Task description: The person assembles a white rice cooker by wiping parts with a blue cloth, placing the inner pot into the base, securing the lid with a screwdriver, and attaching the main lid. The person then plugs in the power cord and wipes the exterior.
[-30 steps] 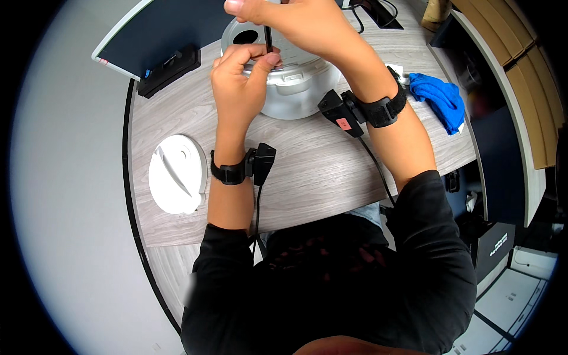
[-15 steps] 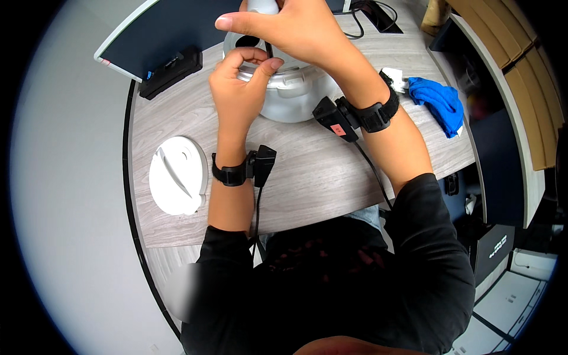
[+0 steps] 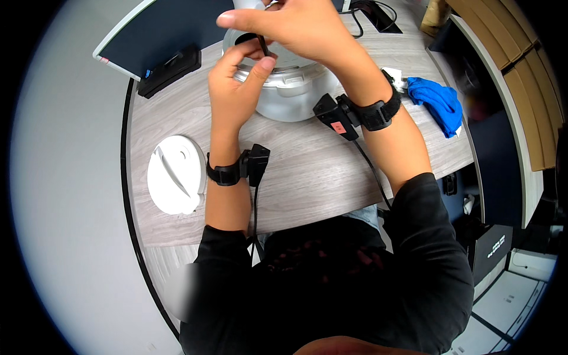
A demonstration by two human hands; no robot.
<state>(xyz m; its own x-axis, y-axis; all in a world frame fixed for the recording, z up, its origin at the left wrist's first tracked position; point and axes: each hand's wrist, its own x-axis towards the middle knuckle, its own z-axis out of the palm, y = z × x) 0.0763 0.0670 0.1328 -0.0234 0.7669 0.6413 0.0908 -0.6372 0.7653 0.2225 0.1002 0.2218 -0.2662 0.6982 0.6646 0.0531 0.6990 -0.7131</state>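
Note:
At the top of the view my right hand point(image 3: 290, 26) is closed around a white tool point(image 3: 249, 4) with a thin dark shaft; the top edge cuts off most of it, so its kind is unclear. The shaft slants down to the fingertips of my left hand point(image 3: 236, 83). Those fingers are curled with thumb and forefinger close together at the shaft's lower end; anything pinched there is hidden. Both hands are over the rim of a round, whitish translucent container point(image 3: 290, 103), with a dark round opening showing beside the shaft. Each wrist wears a black strap with a small box and cable.
A white round lid-like piece point(image 3: 177, 177) with a raised curved ridge lies at the left of the wood-grain table point(image 3: 307, 177). A blue cloth point(image 3: 436, 100) lies at the right. Behind are a dark screen point(image 3: 160, 41), a black case point(image 3: 170, 71) and cables. Shelves with cardboard boxes stand right.
The white tool has shifted slightly left and its shaft leans more. My left hand and forearm have moved a little left. My right hand stays closed on the tool.

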